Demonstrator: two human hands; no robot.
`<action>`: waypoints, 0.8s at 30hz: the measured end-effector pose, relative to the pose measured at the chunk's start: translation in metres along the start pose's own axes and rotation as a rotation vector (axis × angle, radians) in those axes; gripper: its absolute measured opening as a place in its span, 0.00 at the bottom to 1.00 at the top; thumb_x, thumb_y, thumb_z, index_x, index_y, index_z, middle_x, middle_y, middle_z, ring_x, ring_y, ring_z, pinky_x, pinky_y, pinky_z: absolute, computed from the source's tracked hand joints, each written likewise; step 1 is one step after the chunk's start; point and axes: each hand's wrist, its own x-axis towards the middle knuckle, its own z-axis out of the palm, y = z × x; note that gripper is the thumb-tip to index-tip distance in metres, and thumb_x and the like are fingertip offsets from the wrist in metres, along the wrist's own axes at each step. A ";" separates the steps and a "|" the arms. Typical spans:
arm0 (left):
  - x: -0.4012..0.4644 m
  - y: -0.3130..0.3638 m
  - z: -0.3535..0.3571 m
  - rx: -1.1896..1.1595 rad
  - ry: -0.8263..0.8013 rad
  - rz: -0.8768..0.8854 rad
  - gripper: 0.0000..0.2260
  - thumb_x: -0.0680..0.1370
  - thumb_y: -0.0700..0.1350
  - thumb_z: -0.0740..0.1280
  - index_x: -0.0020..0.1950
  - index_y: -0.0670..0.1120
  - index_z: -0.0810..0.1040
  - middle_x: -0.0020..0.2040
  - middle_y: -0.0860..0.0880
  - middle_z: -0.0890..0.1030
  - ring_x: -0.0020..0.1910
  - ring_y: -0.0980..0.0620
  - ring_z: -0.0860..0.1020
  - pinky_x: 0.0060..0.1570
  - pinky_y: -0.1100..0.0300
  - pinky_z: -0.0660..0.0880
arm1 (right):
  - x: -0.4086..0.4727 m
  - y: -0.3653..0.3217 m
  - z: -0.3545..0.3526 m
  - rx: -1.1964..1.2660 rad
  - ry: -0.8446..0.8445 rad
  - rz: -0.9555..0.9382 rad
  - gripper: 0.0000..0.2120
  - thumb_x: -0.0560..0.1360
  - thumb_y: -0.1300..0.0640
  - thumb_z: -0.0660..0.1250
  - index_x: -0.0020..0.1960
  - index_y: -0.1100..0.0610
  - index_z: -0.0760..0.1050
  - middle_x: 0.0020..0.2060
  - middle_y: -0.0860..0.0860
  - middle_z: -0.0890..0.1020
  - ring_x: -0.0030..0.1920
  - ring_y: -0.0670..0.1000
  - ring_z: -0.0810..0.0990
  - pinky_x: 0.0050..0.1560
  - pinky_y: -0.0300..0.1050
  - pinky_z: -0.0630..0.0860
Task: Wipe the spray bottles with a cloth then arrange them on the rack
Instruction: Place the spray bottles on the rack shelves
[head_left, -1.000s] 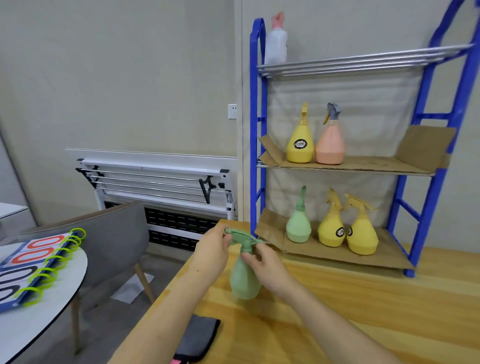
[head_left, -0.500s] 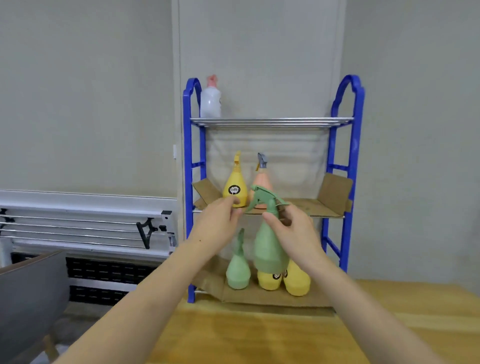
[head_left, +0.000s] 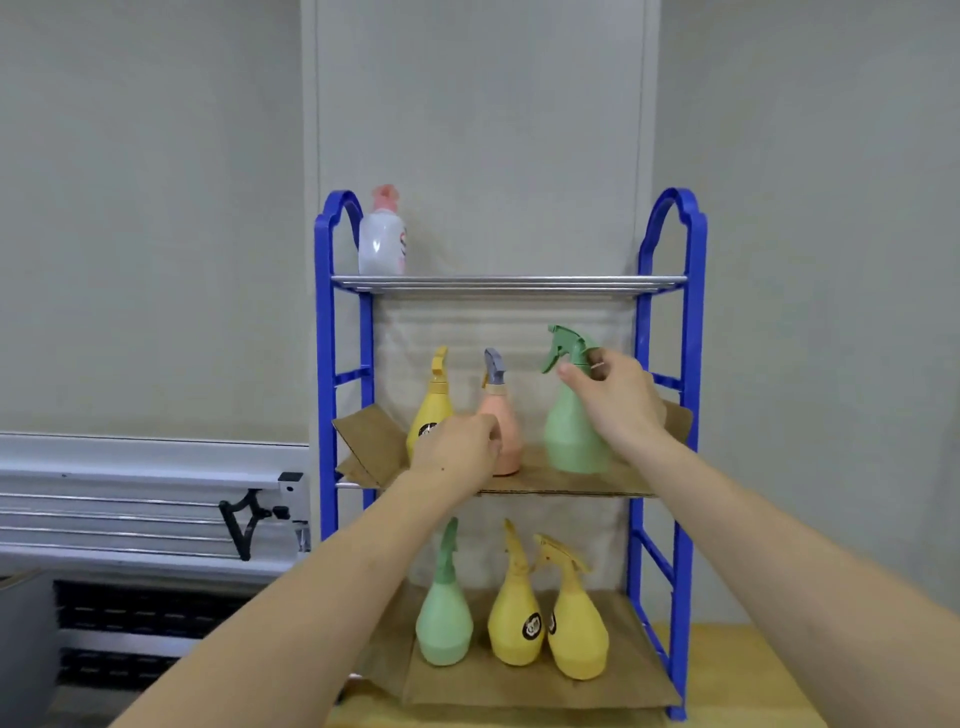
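Note:
A green spray bottle (head_left: 567, 436) stands on the cardboard of the middle shelf of the blue rack (head_left: 693, 322), right of a pink bottle (head_left: 508, 415) and a yellow bottle (head_left: 435, 400). My right hand (head_left: 615, 397) holds the green bottle at its neck, below the trigger head. My left hand (head_left: 457, 452) hovers in front of the yellow and pink bottles with curled fingers, holding nothing. On the bottom shelf stand a green bottle (head_left: 444, 618) and two yellow bottles (head_left: 514, 623). The cloth is out of view.
A white bottle with a pink cap (head_left: 383, 236) stands at the left of the top metal shelf (head_left: 519, 283). The rack sits on a wooden table (head_left: 748, 680). A white folded metal frame (head_left: 130, 499) leans along the wall to the left.
The green bottle rose from in front of me onto the middle shelf. My left hand let go of it and dropped back; my right hand still holds its neck.

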 end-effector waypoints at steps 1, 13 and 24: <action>0.004 -0.001 0.002 -0.018 0.007 -0.019 0.12 0.83 0.47 0.60 0.62 0.50 0.79 0.58 0.48 0.80 0.55 0.44 0.79 0.52 0.52 0.77 | 0.004 0.002 0.004 0.000 0.013 0.016 0.24 0.77 0.31 0.66 0.64 0.47 0.78 0.55 0.44 0.84 0.56 0.54 0.82 0.55 0.55 0.80; 0.036 0.017 0.036 -0.133 0.216 -0.078 0.33 0.81 0.54 0.68 0.77 0.39 0.58 0.68 0.40 0.69 0.66 0.42 0.70 0.69 0.54 0.66 | 0.017 0.045 0.040 -0.083 -0.022 0.071 0.27 0.77 0.33 0.69 0.70 0.45 0.74 0.63 0.47 0.83 0.63 0.55 0.82 0.57 0.55 0.79; 0.041 0.015 0.054 -0.089 0.139 -0.166 0.35 0.78 0.45 0.71 0.79 0.38 0.55 0.64 0.39 0.75 0.63 0.42 0.74 0.61 0.55 0.69 | 0.010 0.065 0.038 -0.043 -0.315 0.121 0.34 0.72 0.37 0.77 0.70 0.51 0.69 0.58 0.49 0.80 0.58 0.53 0.80 0.59 0.56 0.81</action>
